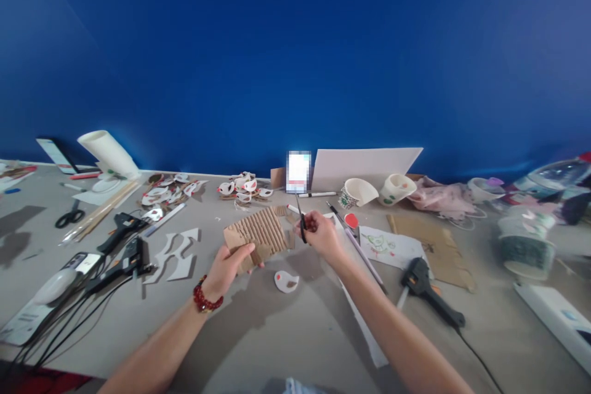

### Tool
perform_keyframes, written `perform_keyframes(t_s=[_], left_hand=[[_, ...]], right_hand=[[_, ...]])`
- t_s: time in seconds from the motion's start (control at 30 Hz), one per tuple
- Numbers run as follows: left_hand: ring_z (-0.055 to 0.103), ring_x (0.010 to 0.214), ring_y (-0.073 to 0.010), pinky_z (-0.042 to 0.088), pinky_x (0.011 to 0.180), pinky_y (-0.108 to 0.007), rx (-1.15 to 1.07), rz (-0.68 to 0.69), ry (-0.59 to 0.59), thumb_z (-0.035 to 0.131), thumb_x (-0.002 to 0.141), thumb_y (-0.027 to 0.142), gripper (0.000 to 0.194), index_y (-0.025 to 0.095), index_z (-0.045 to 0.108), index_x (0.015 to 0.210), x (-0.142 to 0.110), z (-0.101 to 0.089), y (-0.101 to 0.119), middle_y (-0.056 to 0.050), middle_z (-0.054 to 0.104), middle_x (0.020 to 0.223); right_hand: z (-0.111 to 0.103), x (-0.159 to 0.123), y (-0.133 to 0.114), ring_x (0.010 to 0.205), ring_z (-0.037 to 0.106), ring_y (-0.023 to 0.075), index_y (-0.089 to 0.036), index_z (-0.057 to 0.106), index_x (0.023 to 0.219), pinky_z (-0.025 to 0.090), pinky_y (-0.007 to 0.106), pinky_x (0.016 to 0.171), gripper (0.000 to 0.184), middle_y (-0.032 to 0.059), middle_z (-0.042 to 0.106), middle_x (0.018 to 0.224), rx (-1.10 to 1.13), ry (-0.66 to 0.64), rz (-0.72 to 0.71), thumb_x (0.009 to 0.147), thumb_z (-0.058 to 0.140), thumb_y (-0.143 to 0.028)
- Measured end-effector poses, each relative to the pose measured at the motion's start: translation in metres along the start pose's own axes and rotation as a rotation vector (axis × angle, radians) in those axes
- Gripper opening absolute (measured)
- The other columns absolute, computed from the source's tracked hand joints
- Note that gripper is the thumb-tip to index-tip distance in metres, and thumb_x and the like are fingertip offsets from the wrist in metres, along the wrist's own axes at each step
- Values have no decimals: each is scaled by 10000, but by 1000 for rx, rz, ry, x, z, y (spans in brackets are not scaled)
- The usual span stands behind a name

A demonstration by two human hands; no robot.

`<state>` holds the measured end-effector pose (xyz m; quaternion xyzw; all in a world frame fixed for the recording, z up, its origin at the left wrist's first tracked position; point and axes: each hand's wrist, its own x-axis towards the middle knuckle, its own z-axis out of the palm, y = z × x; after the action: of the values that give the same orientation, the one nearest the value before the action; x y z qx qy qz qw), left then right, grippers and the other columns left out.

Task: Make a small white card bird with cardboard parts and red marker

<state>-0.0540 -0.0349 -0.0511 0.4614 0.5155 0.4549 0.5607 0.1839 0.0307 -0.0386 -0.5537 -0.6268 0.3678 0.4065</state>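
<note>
My left hand (231, 268) grips a piece of corrugated cardboard (258, 231) by its lower left corner, thumb on top. The ridged side faces up, and a patch of smooth brown paper shows at the left. In my right hand (321, 235) are black scissors (302, 225), fingers closed round the handles and blades pointing away from me. The scissors are just right of the cardboard, apart from it. Below the cardboard a small white paper bird (287, 282) with a red spot and a brown wing lies on the grey table (258, 345).
Several paper birds (244, 186) are piled at the back. Glue guns (122, 258) with cables lie left, another glue gun (431, 292) right. Paper cups (357, 192), a white board (364, 169) and a lit screen (298, 171) stand along the blue wall. A second pair of scissors (70, 215) lies far left.
</note>
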Motion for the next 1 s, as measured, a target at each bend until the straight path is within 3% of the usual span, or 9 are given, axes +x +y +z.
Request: perform_keyframes(t_s=[0.17,0.33,0.57,0.87,1.0], left_hand=[[701,601,-218,537,498,-275,83,23,40,622,815,406,350,104,665,986,-1,1,0,-68,751,716],[724,837,-239,590,742,-314,261,194,46,605,839,376,289,130,699,959,-3,0,-4,-92,768,915],[715,878,-225,562,851,-327,426,279,-25,524,892,348,291,141,715,966,-5,2,-1,-73,772,892],[692,971,-234,527,926,-335,540,393,35,537,873,326,283,166,723,1014,-4,4,-1,-84,760,985],[689,976,-248,528,925,-340,544,409,53,555,860,331,282,164,728,1008,-4,4,-2,-84,762,971]], right_hand=[[8,-10,-18,510,473,107,-209,512,751,397,214,501,159,-9,639,681,117,-6,-17,643,621,-247],[9,-16,-33,489,414,94,-211,498,729,360,206,487,153,-31,597,621,-2,-12,-53,655,627,-247],[12,-14,-20,476,402,89,-217,478,740,345,189,470,159,-52,568,591,-38,-26,-94,646,606,-211],[13,-11,-14,502,447,93,-207,506,751,361,191,481,143,-44,590,634,35,-80,-79,645,602,-204],[12,-10,-9,485,437,104,-217,500,735,343,198,483,159,-72,506,544,-85,-43,-85,604,580,-175]])
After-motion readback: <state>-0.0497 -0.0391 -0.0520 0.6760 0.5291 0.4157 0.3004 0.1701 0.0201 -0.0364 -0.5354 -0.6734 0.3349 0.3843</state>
